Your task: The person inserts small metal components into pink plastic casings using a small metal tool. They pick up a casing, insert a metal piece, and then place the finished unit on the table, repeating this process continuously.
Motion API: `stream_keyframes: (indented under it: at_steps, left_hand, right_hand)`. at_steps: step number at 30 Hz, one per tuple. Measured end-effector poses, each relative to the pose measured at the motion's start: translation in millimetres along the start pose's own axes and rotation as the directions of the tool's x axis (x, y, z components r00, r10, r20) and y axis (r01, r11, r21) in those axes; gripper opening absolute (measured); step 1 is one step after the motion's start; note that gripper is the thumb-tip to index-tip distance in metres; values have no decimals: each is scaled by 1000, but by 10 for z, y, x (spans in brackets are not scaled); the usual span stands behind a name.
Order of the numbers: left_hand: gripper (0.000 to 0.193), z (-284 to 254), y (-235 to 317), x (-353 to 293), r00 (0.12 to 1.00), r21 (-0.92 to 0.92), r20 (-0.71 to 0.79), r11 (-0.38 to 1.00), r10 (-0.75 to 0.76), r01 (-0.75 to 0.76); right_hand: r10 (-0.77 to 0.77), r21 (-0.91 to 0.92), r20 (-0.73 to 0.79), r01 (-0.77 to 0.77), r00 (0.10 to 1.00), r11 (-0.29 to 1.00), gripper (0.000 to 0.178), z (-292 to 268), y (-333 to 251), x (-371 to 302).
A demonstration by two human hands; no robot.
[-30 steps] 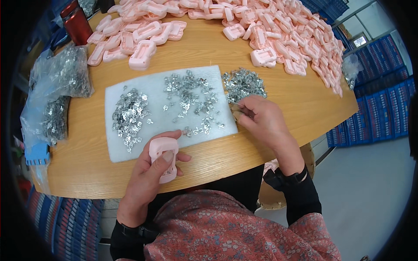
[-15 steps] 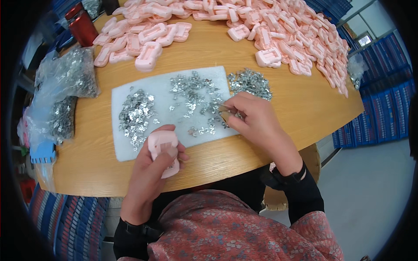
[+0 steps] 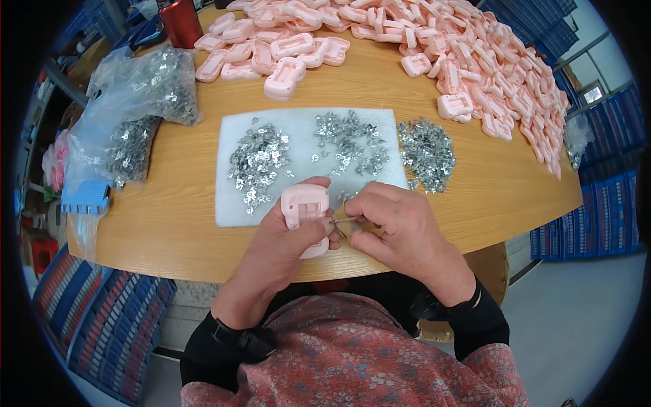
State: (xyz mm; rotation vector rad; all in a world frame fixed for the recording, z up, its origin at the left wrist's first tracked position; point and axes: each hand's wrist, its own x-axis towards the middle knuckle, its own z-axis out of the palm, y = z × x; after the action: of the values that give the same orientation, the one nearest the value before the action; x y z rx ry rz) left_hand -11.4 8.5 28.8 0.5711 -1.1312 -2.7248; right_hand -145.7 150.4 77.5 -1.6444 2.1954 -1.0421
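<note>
My left hand (image 3: 278, 241) is closed around a pink plastic casing (image 3: 306, 206) with a rectangular recess, its thumb lying across the lower part. Close beside it, my right hand (image 3: 400, 227) pinches a slim metal tool that looks like tweezers (image 3: 347, 219). The tool's tip meets the casing's right edge by my left thumb; whether a small part sits at the tip is too fine to make out. Beyond both hands lies a white foam sheet (image 3: 298, 163) bearing small silvery metal clips, one heap (image 3: 258, 163) on its left and another (image 3: 347, 139) on its right.
Another clip heap (image 3: 427, 154) lies on the wood right of the sheet. A large pile of pink casings (image 3: 488, 74) covers the far right, a smaller group (image 3: 285, 51) the far middle. Clear bags of clips (image 3: 166, 85), a blue foam piece (image 3: 86, 197) and a red flask (image 3: 180, 24) stand left.
My right hand has come left and nearer from the clips, bringing the tool to the casing. My left hand still holds the casing. The whole view has shifted, moving the table's things rightward.
</note>
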Motion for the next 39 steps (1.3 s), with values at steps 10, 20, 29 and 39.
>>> stream_keyframes:
  at_steps: [10,20,29,39]
  left_hand:
    - [51,-37,-47,-34,997,149,17,986,77,-78]
    - [46,-71,-33,-43,979,-251,137,951,-151,182]
    - [54,-15,-50,-75,966,-142,100,958,-237,250]
    - [54,-11,-102,-73,962,-54,43,961,-268,270]
  right_hand:
    - [371,469,215,-429,903,772,10,81,43,-81]
    - [360,490,128,-375,924,787,14,63,30,-98]
    - [106,176,-27,-100,994,979,24,204,2,-15]
    - [17,-95,-37,-21,999,995,17,269,-63,-34]
